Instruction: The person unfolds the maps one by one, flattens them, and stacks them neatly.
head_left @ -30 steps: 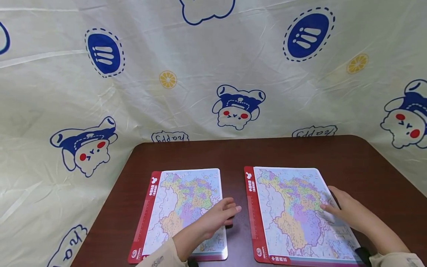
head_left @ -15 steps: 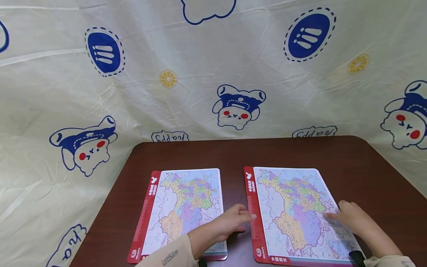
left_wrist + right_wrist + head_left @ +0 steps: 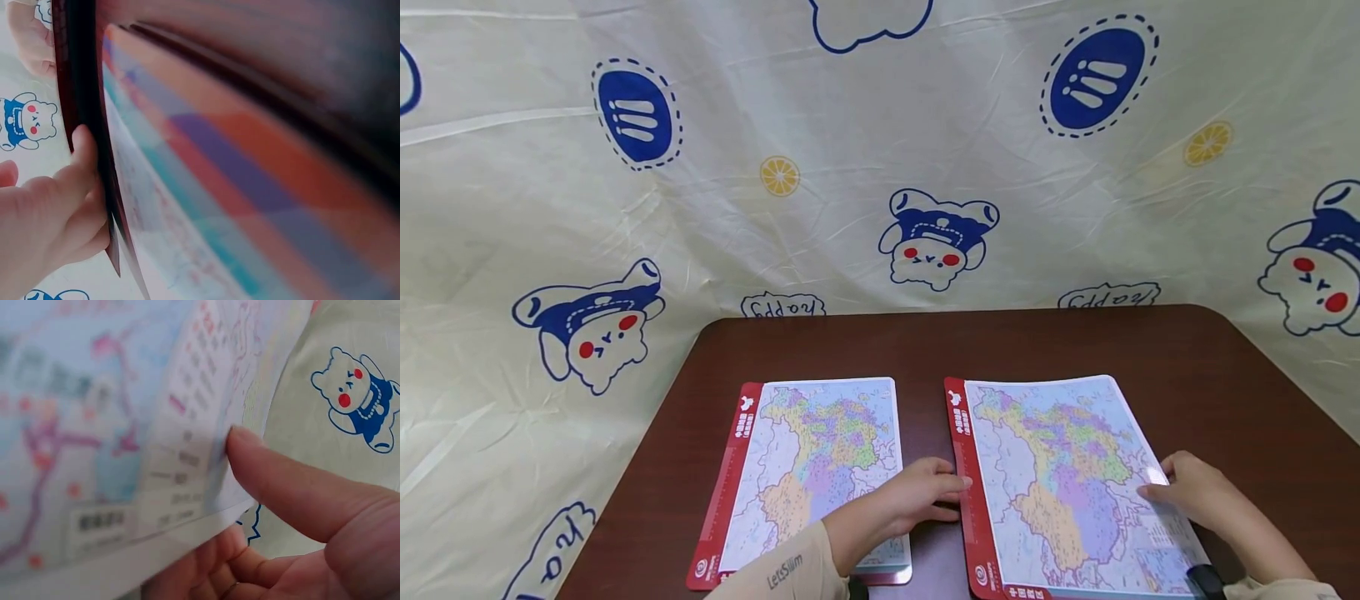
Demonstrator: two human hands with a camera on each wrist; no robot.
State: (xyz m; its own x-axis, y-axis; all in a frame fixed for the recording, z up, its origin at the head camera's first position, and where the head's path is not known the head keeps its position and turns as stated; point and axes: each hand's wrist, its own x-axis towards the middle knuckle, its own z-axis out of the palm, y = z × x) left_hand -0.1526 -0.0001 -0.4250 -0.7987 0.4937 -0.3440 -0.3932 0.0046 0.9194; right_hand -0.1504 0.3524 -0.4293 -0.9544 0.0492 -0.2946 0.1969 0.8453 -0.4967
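The person's right hand [image 3: 1202,492] pinches the edge of a colourful map [image 3: 1075,475], its thumb [image 3: 281,487] flat on the printed face and its other fingers curled beneath the sheet. The gap between thumb and fingers is narrow, with only the sheet's edge in it. The left hand [image 3: 921,496] grips the opposite edge, its thumb on the red strip [image 3: 981,533] and its fingers bent close against the border; the map thus lies between the two sets of fingers.

A second map [image 3: 820,475], with a similar red border, lies on the brown table [image 3: 925,342] beneath the left forearm, just behind the left fingers. Beyond both hands' fingertips, past the table's far edge, hangs a pale printed cloth [image 3: 850,125]. A black band [image 3: 1208,582] sits at the right wrist, below the right fingers, next to the held map's corner.
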